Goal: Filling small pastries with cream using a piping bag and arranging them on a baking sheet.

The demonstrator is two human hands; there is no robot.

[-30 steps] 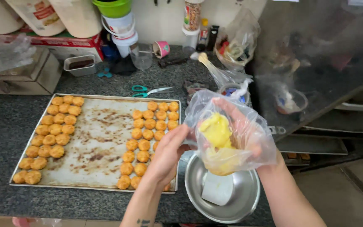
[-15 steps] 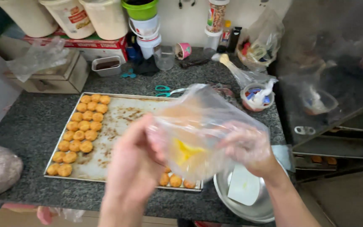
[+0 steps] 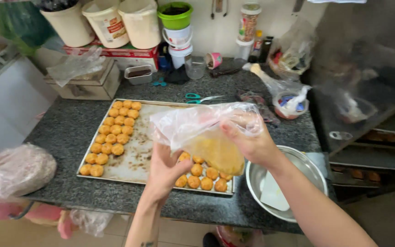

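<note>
Both my hands hold a clear plastic piping bag [image 3: 197,126] with yellow filling [image 3: 220,153] inside, above a baking tray [image 3: 138,158]. My left hand [image 3: 165,167] grips the bag's lower left edge from below. My right hand [image 3: 252,142] holds its right side with fingers under the film. Small golden pastry balls [image 3: 113,137] lie in rows on the tray's left side, and more pastry balls [image 3: 202,178] sit at its front right, partly hidden by the bag.
A steel bowl [image 3: 298,160] with a white scraper [image 3: 273,192] stands right of the tray. Teal scissors [image 3: 197,97], tubs, cups and a cardboard box line the back of the dark granite counter [image 3: 65,132]. A wrapped lump [image 3: 17,169] lies at the front left.
The bag has been turned and spread flatter between both hands, the filling now low on the right. The view has shifted back, showing more of the counter's left side.
</note>
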